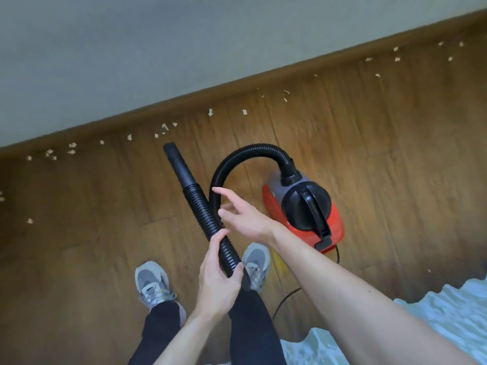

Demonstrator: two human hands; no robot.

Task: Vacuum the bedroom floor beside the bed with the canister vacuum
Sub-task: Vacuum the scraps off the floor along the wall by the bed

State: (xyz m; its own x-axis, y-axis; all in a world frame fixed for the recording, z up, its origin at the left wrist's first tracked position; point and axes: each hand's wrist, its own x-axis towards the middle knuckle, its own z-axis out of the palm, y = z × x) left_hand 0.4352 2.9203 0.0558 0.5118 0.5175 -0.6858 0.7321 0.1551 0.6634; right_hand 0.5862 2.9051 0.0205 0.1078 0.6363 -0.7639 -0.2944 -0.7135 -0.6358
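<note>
Wood-grain planks made up the floor [369, 154], which ran to a baseboard along its far edge, with a pale bed cover [453, 325] at its near right corner. The red and grey canister vacuum [303, 206] sat on the floor near that bed, a black carry handle on top. It looked compact and probably light enough to trail behind the hose, though a hard tug might tip it. The black ribbed hose [250, 148] arched from the canister's top down to the person. It would likely flex and spring, so steering would call for a hold closer to the rigid nozzle [176, 164], which pointed toward the baseboard. The left hand [218, 275] gripped the hose, fingers curled round its ribs, well back from the nozzle. The right hand [247, 219] hovered just beside the hose loop, fingers spread, holding nothing. Paper scraps [163, 127] lay along the floor's far edge.
</note>
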